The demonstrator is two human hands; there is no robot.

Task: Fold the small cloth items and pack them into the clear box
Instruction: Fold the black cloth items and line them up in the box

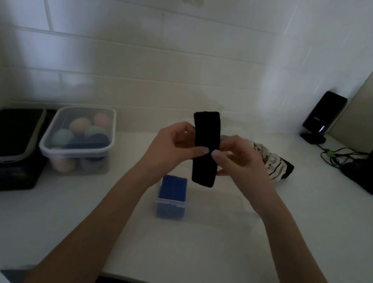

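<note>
I hold a narrow black cloth strip (pixel 206 135) upright above the white counter. My left hand (pixel 174 149) pinches its left edge with thumb and fingers, and my right hand (pixel 239 162) pinches its right edge. Both thumbs meet on the strip's middle. Below my hands stands a clear box (pixel 218 207) with folded blue cloth (pixel 174 189) packed at its left end. A pile of striped cream and black cloth items (pixel 272 162) lies on the counter just right of my right hand.
A lidded clear tub (pixel 104 149) holding several coloured balls sits at the left, beside a phone (pixel 5 131) on a black box. Two black stands (pixel 323 118) with cables occupy the right back corner. A tiled wall rises behind the counter.
</note>
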